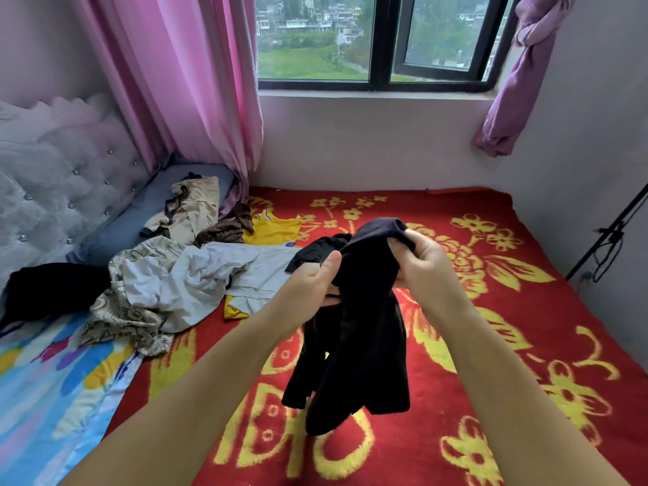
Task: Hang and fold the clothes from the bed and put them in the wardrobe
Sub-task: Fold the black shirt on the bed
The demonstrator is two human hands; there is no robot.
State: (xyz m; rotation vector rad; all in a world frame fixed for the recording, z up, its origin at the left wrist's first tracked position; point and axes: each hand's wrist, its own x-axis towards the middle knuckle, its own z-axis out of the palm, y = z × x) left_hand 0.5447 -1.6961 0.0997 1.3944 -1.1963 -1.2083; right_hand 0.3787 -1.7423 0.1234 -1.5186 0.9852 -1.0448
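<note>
Black garment (354, 345) over blanket (491, 380) lettering "DIO"

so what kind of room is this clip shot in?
Most likely a home bedroom. A bed with a red floral blanket and a tufted headboard fills the view, loose clothes are piled on it, and pink curtains hang by a window. Both hands hold a black garment.

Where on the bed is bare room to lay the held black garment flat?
Free: the red blanket right of and below both hands, toward the wall. Crowded: the clothes pile on the left, from the yellow jersey toward the headboard.
</note>
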